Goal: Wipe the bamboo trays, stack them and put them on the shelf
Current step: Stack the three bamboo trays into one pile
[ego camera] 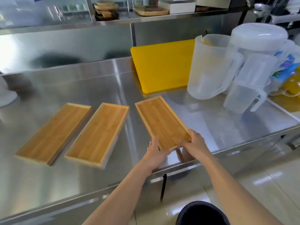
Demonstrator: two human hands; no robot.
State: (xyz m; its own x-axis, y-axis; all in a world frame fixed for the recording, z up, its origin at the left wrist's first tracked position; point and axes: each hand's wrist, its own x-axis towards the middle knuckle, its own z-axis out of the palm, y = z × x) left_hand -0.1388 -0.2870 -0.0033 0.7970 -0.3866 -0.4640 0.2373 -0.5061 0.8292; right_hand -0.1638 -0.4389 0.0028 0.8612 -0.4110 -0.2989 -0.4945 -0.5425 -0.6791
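Three long bamboo trays lie side by side on the steel counter (48,184). The left tray (54,132) and the middle tray (98,133) rest flat with no hand on them. The right tray (159,120) has its near end raised a little off the counter. My left hand (155,154) grips its near left corner, fingers under the rim. My right hand (195,142) grips its near right corner, thumb on the rim. No cloth is in view.
A yellow cutting board (162,65) lies behind the right tray. Several clear plastic pitchers (211,67) stand at the right. A steel shelf (162,17) above the counter holds wooden boards (151,11). A black bin (203,213) stands on the floor below.
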